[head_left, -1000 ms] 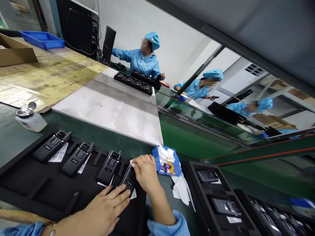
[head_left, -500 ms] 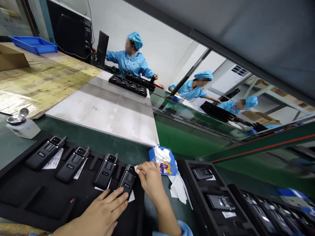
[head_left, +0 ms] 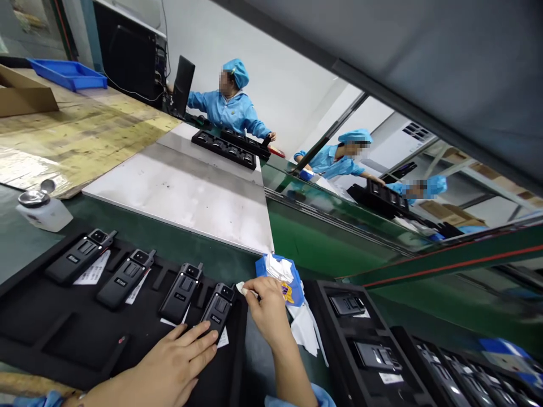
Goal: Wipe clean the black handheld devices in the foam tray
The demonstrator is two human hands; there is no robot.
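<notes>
Several black handheld radios marked "Riton" lie in a black foam tray (head_left: 80, 333), white label slips beneath them. My left hand (head_left: 180, 359) rests flat, fingers stretched, its fingertips on the lower end of the rightmost radio (head_left: 218, 311) in that tray. Just right of this radio's top, my right hand (head_left: 267, 305) pinches a small white wipe (head_left: 241, 287), apart from the radio. Further left in the tray lie a second radio (head_left: 181, 294), a third radio (head_left: 125, 280) and another at the far left (head_left: 78, 259).
Behind my right hand stands a blue box (head_left: 292, 265) of white tissues, with loose tissue (head_left: 303, 328) beside it. A dispenser bottle (head_left: 44, 210) stands at left. More radio trays (head_left: 326, 328) lie at right. Co-workers in blue (head_left: 233, 110) work beyond the white board (head_left: 186, 192).
My right hand with the wipe has drawn slightly right, away from the radio's top. My left hand stays on the radio. The view has shifted a little.
</notes>
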